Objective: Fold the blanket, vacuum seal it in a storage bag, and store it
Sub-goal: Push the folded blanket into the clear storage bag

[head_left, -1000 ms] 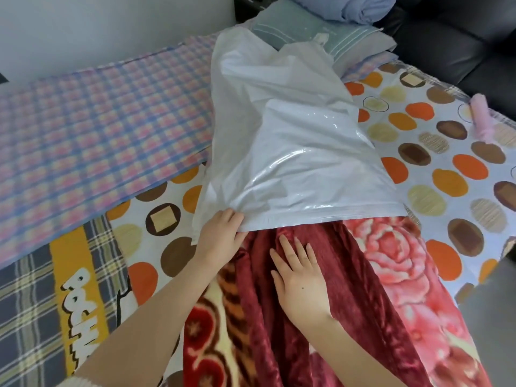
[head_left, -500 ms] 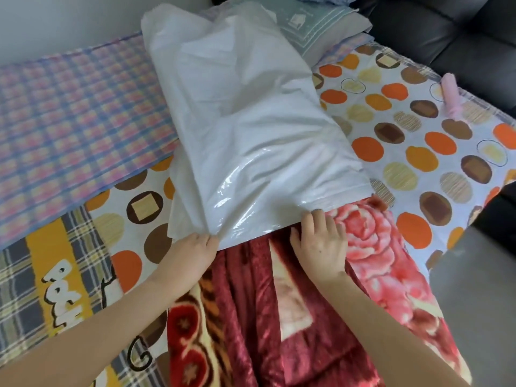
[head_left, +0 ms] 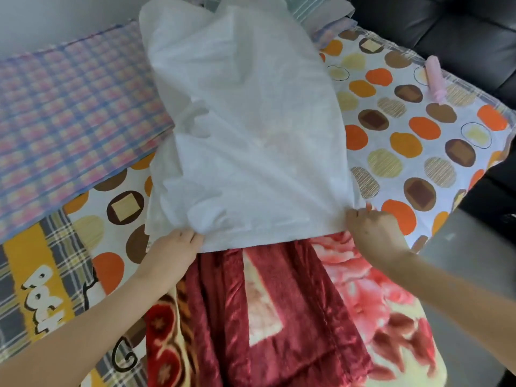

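Bedding covers the whole work surface, starting at the left with a pink-and-blue plaid cloth (head_left: 69, 107) and, nearer, a yellow checked cover (head_left: 42, 261) printed with large letters. Next comes the left hand (head_left: 174, 250), its fingers curled over the left corner of the open end of the white storage bag (head_left: 245, 129) and gripping it. The bag lies lengthwise away from the person, puffed and creased, with a faint pink tint showing through its middle. The folded blanket (head_left: 279, 303), dark red plush with pink roses, is only partly in: its far end sits inside the bag's mouth and the rest trails back toward the person. The right hand (head_left: 374, 230) pinches the mouth's right corner, so both hands hold the bag and neither holds the blanket. Beyond it the spotted sheet (head_left: 418, 152) runs to the bed's edge, where a small pink object (head_left: 434, 79) lies, too blurred to identify, with a black sofa (head_left: 460, 29) behind. The blanket looks thick, soft and fairly heavy, likely to drag on the plastic, while the bag seems thin, light and slippery. Holding the mouth at both corners and drawing it evenly over the fold seems the safest way; a one-sided tug could bunch or tear the film.
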`<control>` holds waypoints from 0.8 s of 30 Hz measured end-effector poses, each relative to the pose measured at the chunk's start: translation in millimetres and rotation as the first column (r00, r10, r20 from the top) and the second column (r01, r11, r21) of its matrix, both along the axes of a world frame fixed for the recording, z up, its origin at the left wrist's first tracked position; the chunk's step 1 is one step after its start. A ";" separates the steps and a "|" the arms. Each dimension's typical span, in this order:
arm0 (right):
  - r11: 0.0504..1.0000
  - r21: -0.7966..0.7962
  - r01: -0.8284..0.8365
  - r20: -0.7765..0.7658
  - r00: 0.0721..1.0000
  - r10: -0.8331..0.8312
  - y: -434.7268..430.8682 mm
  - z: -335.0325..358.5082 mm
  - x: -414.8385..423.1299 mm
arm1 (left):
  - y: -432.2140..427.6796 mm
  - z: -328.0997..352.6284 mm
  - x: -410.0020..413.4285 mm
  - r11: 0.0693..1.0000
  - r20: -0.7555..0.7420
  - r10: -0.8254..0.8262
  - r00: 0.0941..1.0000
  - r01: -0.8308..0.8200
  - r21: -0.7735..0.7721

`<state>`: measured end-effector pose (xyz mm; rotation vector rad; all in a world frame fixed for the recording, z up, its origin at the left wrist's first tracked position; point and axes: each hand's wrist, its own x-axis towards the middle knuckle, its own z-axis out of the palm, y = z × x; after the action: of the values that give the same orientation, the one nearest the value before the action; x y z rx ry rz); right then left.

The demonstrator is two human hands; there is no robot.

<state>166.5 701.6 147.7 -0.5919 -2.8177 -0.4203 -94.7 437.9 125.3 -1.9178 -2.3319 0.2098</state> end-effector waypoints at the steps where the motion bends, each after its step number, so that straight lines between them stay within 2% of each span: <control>1: 0.999 0.036 -0.037 0.014 0.999 0.037 -11.2 -3.6 14.9 | -8.0 -2.8 2.1 1.000 0.003 -0.021 1.000 0.021 -0.002; 4: 1.000 -0.004 0.016 0.056 0.998 -0.016 -6.0 -5.8 16.2 | -34.9 -14.4 22.8 0.998 0.060 -0.065 0.996 0.066 -0.013; 8: 0.993 -0.078 0.094 -0.001 0.995 -0.095 5.5 -12.4 -9.4 | -46.5 -18.9 56.9 0.997 0.176 -0.065 0.982 0.070 -0.027; 11: 0.973 -0.121 0.199 0.040 0.980 -0.195 -5.1 -18.7 10.0 | -44.0 -5.8 34.3 0.996 0.309 -0.083 0.947 0.085 0.009; 12: 0.960 -0.137 0.245 0.025 0.969 -0.244 -10.1 -14.7 16.3 | -45.5 -3.2 20.9 1.000 0.388 -0.026 0.921 0.025 0.007; 14: 0.954 -0.113 0.279 -0.095 0.952 -0.290 -27.2 -3.7 17.8 | -53.1 -7.1 -6.7 0.977 0.512 0.190 0.838 -0.212 -0.015; 15: 0.962 -0.099 0.254 -0.181 0.946 -0.269 -41.6 2.7 11.0 | -60.0 -11.8 -16.2 0.928 0.561 0.307 0.768 -0.372 0.002; 17: 0.980 -0.122 0.157 -0.280 0.942 -0.185 -83.3 17.5 -14.3 | -72.5 -22.6 -28.5 0.723 0.670 0.495 0.553 -0.690 0.035; 19: 0.980 -0.193 0.038 -0.310 0.946 -0.098 -129.6 25.4 -43.5 | -82.1 -36.7 -39.1 0.463 0.763 0.604 0.232 -0.881 -0.098; 20: 0.974 -0.226 -0.016 -0.312 0.949 -0.057 -153.2 26.3 -56.4 | -85.1 -43.7 -44.4 0.380 0.806 0.590 0.056 -0.900 -0.216; 22: 0.948 -0.303 -0.098 -0.286 0.958 0.007 -199.3 21.5 -76.8 | -85.8 -54.6 -52.1 0.335 0.869 0.395 -0.297 -0.834 -0.437; 23: 0.932 -0.344 -0.114 -0.253 0.967 0.025 -219.7 17.1 -86.0 | -84.6 -59.4 -53.9 0.352 0.859 0.263 -0.438 -0.786 -0.509; 24: 0.922 -0.373 -0.108 -0.208 0.978 0.030 -237.4 11.2 -95.1 | -81.7 -61.1 -54.3 0.393 0.836 0.151 -0.527 -0.744 -0.540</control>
<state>71.4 464.2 158.9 -0.5665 -2.7257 0.2032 -149.0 356.3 64.1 0.3416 -3.1726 -2.4397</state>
